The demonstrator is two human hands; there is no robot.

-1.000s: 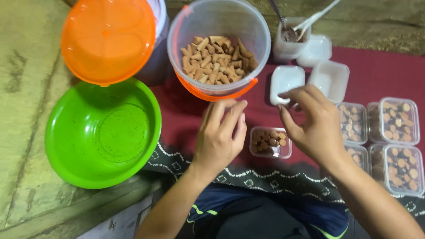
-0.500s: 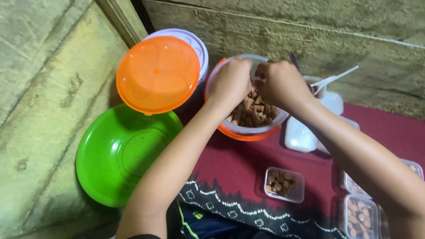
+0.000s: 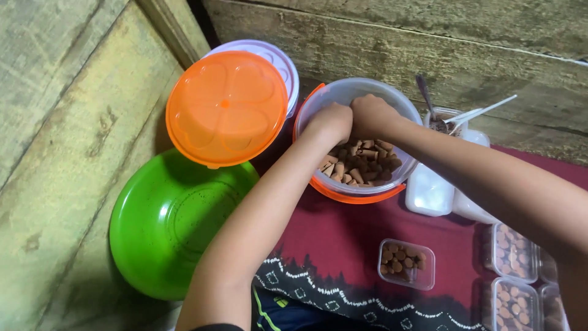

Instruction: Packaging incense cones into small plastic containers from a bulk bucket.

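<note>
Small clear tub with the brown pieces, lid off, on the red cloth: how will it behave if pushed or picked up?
The small clear tub looks thin-walled, so it probably flexes under a pinch. Only partly filled with brown pieces, it is likely light and may slide or snag on the red cloth. With no lid on, tilting it would probably spill the pieces.

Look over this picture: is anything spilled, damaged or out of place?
Nothing stands out. Both hands, left and right, reach into the clear tub of brown pieces; none lie loose on the red cloth.
</note>
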